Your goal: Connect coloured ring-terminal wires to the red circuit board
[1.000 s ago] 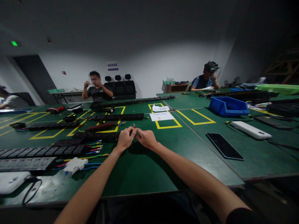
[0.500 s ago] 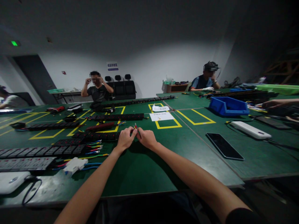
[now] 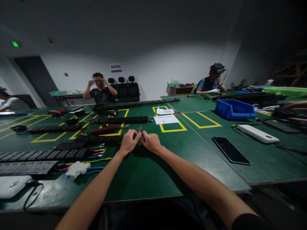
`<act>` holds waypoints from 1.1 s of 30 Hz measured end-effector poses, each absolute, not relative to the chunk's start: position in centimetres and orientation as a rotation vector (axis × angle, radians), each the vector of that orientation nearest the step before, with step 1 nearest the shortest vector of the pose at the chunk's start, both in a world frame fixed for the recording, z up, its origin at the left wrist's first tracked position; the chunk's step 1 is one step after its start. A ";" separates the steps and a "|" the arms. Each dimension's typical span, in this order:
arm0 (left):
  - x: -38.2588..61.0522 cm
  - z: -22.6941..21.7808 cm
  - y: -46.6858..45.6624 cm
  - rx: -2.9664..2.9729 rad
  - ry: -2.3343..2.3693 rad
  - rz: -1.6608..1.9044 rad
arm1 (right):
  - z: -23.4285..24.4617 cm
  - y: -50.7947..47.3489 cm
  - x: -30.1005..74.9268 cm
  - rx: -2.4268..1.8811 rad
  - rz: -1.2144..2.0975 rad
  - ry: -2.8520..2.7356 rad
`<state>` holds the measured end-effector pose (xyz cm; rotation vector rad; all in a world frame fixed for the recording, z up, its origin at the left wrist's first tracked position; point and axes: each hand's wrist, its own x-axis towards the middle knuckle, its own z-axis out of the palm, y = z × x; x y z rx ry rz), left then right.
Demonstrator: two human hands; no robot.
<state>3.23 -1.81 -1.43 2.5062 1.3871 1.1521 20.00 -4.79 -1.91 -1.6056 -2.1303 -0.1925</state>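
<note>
"What's biggest?"
"The green worktable [image 3: 172, 172], with power strips [image 3: 45, 154] lying on the person's left."
"And the hands?"
"Left hand [image 3: 129, 140] and right hand [image 3: 150, 142] meet over it, fingers curled, both pinching."
"Pinching what?"
"Coloured wire ends [image 3: 140, 130], red among them, poking up between the two."

Workshop, with power strips [image 3: 45, 154] along green worktable [image 3: 192, 159].
</note>
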 end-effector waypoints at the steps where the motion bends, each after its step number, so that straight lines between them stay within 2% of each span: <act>1: 3.2 -1.4 -1.9 2.528 1.375 1.136 | -1.9 -4.7 20.0 -1.607 -0.188 -2.128; 11: 3.1 -1.7 -1.7 2.624 1.336 1.055 | -2.1 -4.4 20.2 -1.602 -0.175 -2.118; 24: 3.1 -2.1 -1.0 2.553 1.366 1.212 | -2.1 -4.8 19.8 -1.531 -0.228 -2.161; 33: 3.1 -2.1 -1.1 2.552 1.405 1.135 | -1.9 -4.9 20.1 -1.505 -0.222 -2.169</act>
